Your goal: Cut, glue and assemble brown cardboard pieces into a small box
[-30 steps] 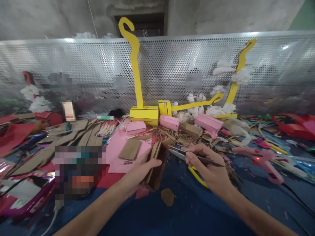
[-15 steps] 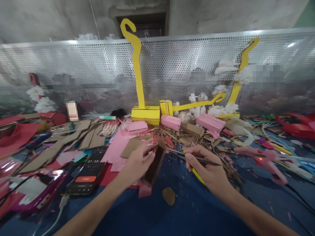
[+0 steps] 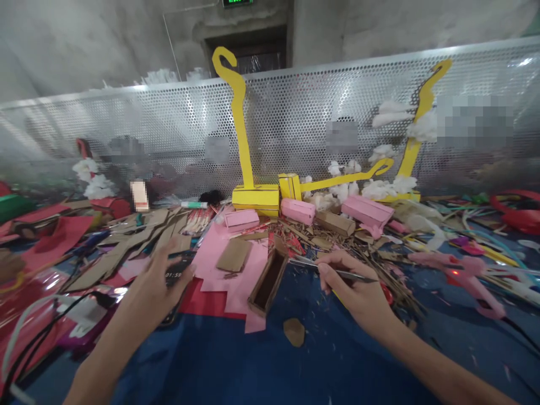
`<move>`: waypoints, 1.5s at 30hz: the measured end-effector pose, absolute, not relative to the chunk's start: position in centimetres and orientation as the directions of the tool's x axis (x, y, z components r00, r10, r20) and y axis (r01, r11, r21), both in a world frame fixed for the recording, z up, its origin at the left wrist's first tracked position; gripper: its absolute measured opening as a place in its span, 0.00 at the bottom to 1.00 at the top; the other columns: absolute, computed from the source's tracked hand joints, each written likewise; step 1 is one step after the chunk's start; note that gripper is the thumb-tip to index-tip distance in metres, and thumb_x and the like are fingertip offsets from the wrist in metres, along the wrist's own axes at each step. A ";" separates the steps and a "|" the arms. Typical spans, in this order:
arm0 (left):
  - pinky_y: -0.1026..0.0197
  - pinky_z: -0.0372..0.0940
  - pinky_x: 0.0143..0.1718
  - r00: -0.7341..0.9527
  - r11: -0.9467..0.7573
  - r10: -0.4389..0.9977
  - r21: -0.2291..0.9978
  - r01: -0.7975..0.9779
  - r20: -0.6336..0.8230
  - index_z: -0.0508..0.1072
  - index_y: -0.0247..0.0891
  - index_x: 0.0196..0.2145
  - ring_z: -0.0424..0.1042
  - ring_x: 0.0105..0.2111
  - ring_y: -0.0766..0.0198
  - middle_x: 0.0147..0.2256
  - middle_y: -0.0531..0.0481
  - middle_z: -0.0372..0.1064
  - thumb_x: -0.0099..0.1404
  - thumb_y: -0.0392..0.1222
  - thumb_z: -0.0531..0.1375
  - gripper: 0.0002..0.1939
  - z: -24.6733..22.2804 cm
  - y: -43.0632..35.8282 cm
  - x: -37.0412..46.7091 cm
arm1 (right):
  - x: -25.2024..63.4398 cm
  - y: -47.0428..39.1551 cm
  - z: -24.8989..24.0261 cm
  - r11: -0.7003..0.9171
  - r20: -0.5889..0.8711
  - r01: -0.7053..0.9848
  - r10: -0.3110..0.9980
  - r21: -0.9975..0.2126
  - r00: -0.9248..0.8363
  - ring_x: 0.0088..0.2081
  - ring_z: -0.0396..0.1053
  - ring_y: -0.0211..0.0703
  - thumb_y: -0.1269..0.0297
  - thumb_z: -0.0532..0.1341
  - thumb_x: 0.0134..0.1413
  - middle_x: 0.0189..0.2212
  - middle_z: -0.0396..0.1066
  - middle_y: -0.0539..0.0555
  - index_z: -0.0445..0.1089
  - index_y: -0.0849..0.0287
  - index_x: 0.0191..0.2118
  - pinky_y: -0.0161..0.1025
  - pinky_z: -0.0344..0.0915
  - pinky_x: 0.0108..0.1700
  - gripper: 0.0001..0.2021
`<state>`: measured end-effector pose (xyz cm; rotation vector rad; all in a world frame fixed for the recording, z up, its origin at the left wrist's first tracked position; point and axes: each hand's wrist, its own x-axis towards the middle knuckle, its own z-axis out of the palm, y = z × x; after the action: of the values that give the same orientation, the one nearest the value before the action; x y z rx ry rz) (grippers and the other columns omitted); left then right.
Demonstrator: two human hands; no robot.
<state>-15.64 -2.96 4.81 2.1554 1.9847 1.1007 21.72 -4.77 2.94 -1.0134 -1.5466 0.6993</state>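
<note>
My left hand [image 3: 154,287], slightly blurred, has its fingers apart over the phone [image 3: 184,266] and holds nothing. In my right hand [image 3: 350,281] is a pair of slim metal tweezers [image 3: 304,263], pinched between thumb and fingers, their tip pointing left. The tip is close to the upper end of an open cardboard box [image 3: 268,281], which lies tilted, partly on pink paper [image 3: 211,253]. Whether they touch, I cannot tell. A flat cardboard piece [image 3: 234,255] rests on the pink paper. Below the box lies a small cardboard scrap [image 3: 294,332].
Pink boxes [image 3: 367,211] and yellow hook-topped stands [image 3: 255,197] line the back before a perforated metal panel [image 3: 169,124]. A pink glue gun [image 3: 472,278] lies right, cardboard strips [image 3: 126,242] left. Another person's hand [image 3: 9,270] shows at the left edge.
My left hand has let go of the cardboard box and moved left to the phone. The box stays behind. My right hand still holds the tweezers. The view has shifted slightly.
</note>
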 end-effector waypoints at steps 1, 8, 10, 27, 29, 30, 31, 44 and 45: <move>0.48 0.62 0.57 -0.088 -0.202 0.831 0.445 0.873 0.549 0.59 0.44 0.63 0.69 0.57 0.43 0.62 0.41 0.64 0.67 0.54 0.59 0.30 5.6 -3.3 -15.1 | 21.7 -4.7 2.9 0.460 0.466 0.224 0.884 -0.859 -0.028 0.24 0.66 0.40 0.53 0.62 0.65 0.22 0.69 0.49 0.72 0.56 0.37 0.37 0.65 0.28 0.12; 0.63 0.64 0.37 0.121 -0.473 0.851 0.644 0.602 0.512 0.78 0.43 0.38 0.73 0.35 0.57 0.34 0.50 0.77 0.68 0.46 0.59 0.08 10.2 -3.7 -5.9 | 22.0 -3.7 2.3 0.403 0.403 0.001 0.915 -0.915 -0.015 0.27 0.67 0.39 0.54 0.66 0.61 0.26 0.70 0.50 0.75 0.57 0.39 0.37 0.64 0.30 0.11; 0.64 0.62 0.32 0.220 -0.511 0.857 0.712 0.481 0.467 0.79 0.42 0.38 0.70 0.31 0.60 0.33 0.50 0.76 0.69 0.45 0.59 0.09 9.9 -2.6 -3.0 | 22.0 -3.5 2.2 0.377 0.381 -0.125 0.924 -0.918 -0.011 0.27 0.66 0.39 0.55 0.67 0.60 0.26 0.70 0.49 0.75 0.56 0.38 0.36 0.62 0.30 0.10; 0.61 0.61 0.35 0.321 -0.564 0.821 0.755 0.334 0.471 0.78 0.43 0.44 0.66 0.29 0.60 0.30 0.51 0.70 0.65 0.44 0.64 0.10 5.0 -2.1 0.1 | 21.8 -4.5 3.1 0.223 0.256 -0.310 0.964 -0.924 -0.071 0.29 0.65 0.40 0.59 0.65 0.58 0.27 0.69 0.49 0.74 0.55 0.37 0.36 0.61 0.33 0.06; 0.61 0.62 0.35 0.316 -0.537 0.840 0.754 0.378 0.441 0.79 0.43 0.44 0.68 0.30 0.60 0.30 0.50 0.72 0.65 0.47 0.65 0.12 5.0 -2.1 0.2 | 22.1 -4.6 2.9 0.251 0.279 -0.247 0.956 -0.936 -0.085 0.31 0.65 0.40 0.59 0.65 0.59 0.28 0.70 0.50 0.74 0.55 0.37 0.36 0.61 0.35 0.06; 0.61 0.62 0.35 0.310 -0.512 0.856 0.766 0.389 0.414 0.79 0.42 0.43 0.69 0.30 0.60 0.31 0.49 0.73 0.65 0.48 0.65 0.12 5.0 -2.1 0.3 | 22.3 -4.6 2.8 0.266 0.291 -0.210 0.952 -0.941 -0.098 0.32 0.66 0.41 0.59 0.65 0.61 0.29 0.70 0.50 0.75 0.55 0.38 0.36 0.61 0.36 0.06; 0.61 0.62 0.35 0.308 -0.482 0.871 0.787 0.384 0.383 0.80 0.42 0.42 0.69 0.31 0.59 0.31 0.49 0.75 0.65 0.49 0.65 0.12 5.0 -2.0 0.3 | 22.5 -4.6 2.6 0.279 0.301 -0.178 0.947 -0.944 -0.111 0.33 0.66 0.41 0.59 0.64 0.62 0.30 0.71 0.50 0.75 0.55 0.39 0.36 0.61 0.37 0.06; 0.65 0.54 0.23 0.352 -0.355 0.903 0.888 0.293 0.245 0.81 0.40 0.35 0.63 0.21 0.66 0.23 0.51 0.73 0.71 0.50 0.57 0.16 5.1 -1.2 -0.6 | 22.1 -4.3 1.8 0.312 0.330 -0.160 0.939 -0.936 -0.100 0.32 0.66 0.40 0.56 0.61 0.67 0.29 0.70 0.49 0.71 0.53 0.42 0.37 0.61 0.36 0.07; 0.65 0.57 0.25 0.339 -0.365 0.903 0.887 0.284 0.263 0.80 0.40 0.35 0.66 0.24 0.65 0.25 0.50 0.74 0.71 0.50 0.57 0.15 5.0 -1.0 -0.6 | 22.1 -4.3 1.8 0.308 0.326 -0.162 0.941 -0.937 -0.095 0.32 0.66 0.40 0.56 0.61 0.67 0.29 0.70 0.49 0.71 0.53 0.42 0.37 0.61 0.36 0.07</move>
<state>-0.60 -1.02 5.02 1.8387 1.0477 1.0238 22.13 -4.27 1.78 -0.8050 -1.3236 1.1154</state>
